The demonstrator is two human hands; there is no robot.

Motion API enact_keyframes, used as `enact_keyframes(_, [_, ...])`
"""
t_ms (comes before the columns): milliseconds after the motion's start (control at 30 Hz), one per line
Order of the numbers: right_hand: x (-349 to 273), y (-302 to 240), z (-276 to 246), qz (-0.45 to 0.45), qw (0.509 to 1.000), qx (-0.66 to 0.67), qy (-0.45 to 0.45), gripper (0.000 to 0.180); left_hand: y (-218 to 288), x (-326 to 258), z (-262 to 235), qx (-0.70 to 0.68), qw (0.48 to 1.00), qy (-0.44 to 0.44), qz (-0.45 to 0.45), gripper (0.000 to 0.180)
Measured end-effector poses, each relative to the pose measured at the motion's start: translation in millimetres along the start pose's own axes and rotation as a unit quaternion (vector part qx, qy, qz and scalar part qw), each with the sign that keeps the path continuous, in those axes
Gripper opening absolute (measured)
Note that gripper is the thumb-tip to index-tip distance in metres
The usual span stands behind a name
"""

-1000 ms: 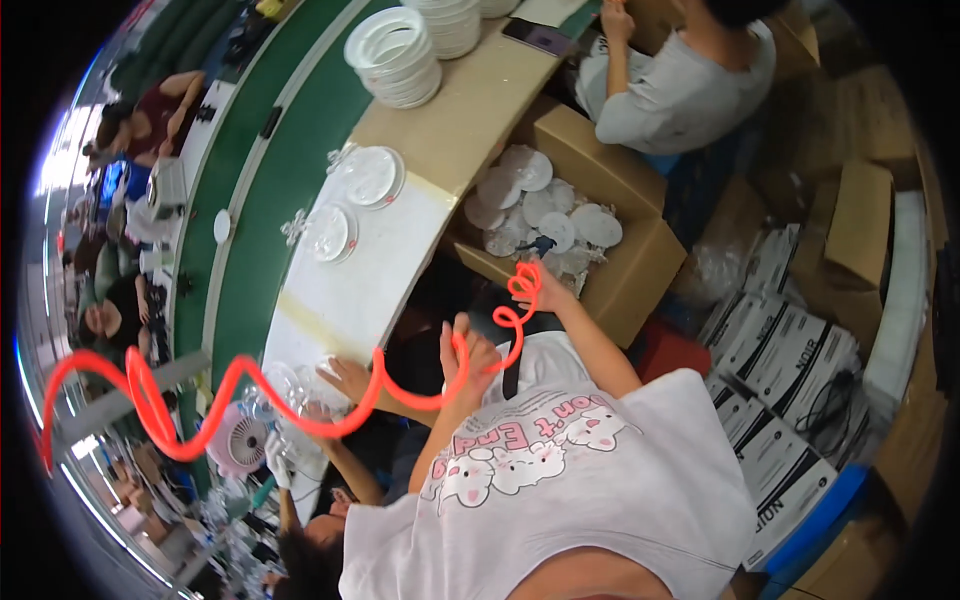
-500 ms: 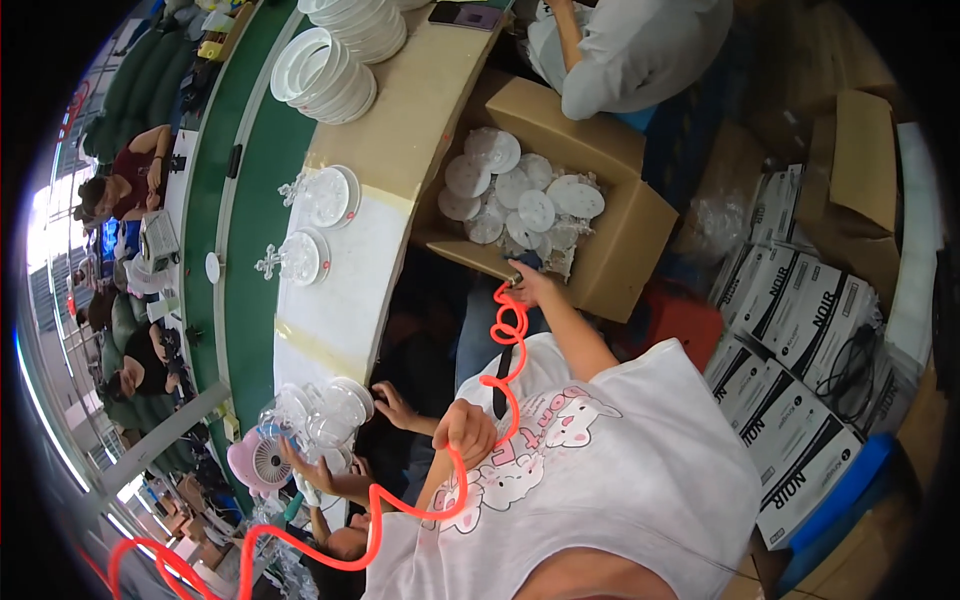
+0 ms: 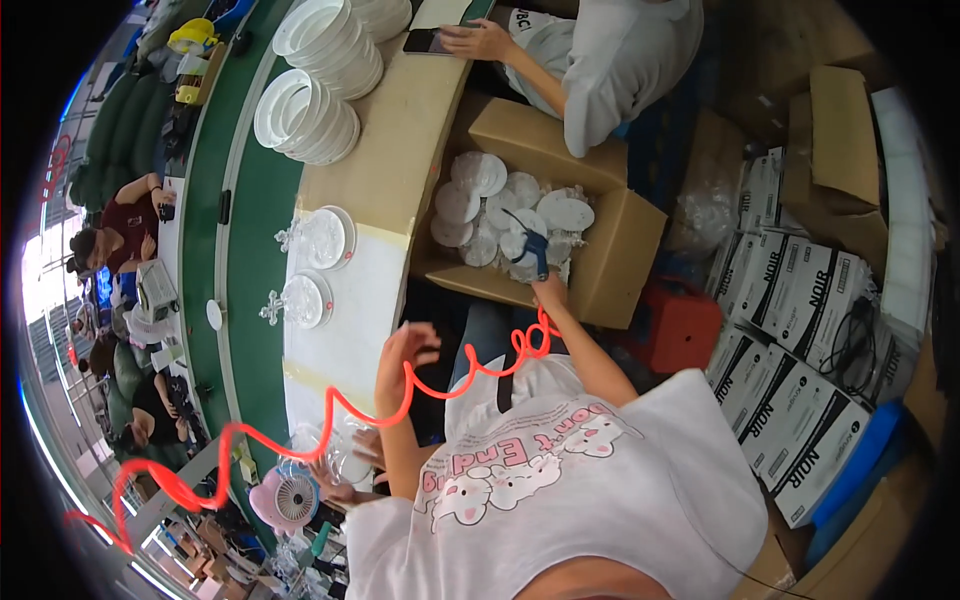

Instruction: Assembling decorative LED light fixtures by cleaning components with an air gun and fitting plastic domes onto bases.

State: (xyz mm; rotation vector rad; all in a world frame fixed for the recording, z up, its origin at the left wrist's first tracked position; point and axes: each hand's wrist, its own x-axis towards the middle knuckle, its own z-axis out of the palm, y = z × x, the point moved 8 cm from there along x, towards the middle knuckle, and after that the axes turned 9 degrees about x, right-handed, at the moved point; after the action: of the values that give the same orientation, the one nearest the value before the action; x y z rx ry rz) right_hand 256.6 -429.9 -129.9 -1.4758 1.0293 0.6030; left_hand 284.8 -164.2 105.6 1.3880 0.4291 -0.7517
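My right hand (image 3: 550, 291) grips a blue air blow gun (image 3: 536, 246), its thin dark nozzle pointing over an open cardboard box (image 3: 612, 255). Inside the box lie several clear and whitish round discs (image 3: 566, 212) among crumpled plastic film. A coiled red air hose (image 3: 440, 389) runs from the gun's handle past my left wrist to the lower left. My left hand (image 3: 405, 352) is raised near the table edge, fingers loosely apart and slightly blurred, holding nothing. On the white table beyond it rest two round clear pieces (image 3: 307, 299) on white rings, each with a cross-shaped clear part.
Stacked white rings (image 3: 308, 118) stand at the table's far end. There a co-worker's hand (image 3: 478, 40) touches a phone (image 3: 428, 41). Another person's hands (image 3: 330, 484) handle clear parts beside a pink fan (image 3: 284, 499). White cartons (image 3: 800, 330) and a red stool-like object (image 3: 680, 325) sit right.
The blue blow gun has come up into view over the box in my right hand. My left hand has let go of the hose and risen toward the table. A co-worker's hand has reached the phone.
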Motion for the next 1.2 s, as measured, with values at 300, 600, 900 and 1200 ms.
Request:
enact_keyframes(300, [-161.9, -148.2, 30.0, -0.415, 0.856, -0.306, -0.026, 0.038, -21.8, 153.0, 53.9, -0.015, 1.000, 0.017, 0.005, 0.052])
enact_keyframes(600, [-129.4, -119.3, 13.9, -0.041, 0.914, 0.238, -0.327, 0.046, -41.7, 156.4, 129.6, 0.075, 0.982, -0.175, -0.017, 0.036])
enact_keyframes(900, [-101.8, -89.5, 3.7, -0.116, 0.983, -0.078, -0.118, 0.041, -95.5, 215.3, 69.7, 0.061, 0.988, -0.132, -0.052, 0.060])
enact_keyframes(1200, [-96.9, -41.8, 14.2, -0.227, 0.953, -0.185, 0.075, 0.043, -127.3, 370.3, -38.3, 0.253, 0.951, 0.164, 0.075, 0.063])
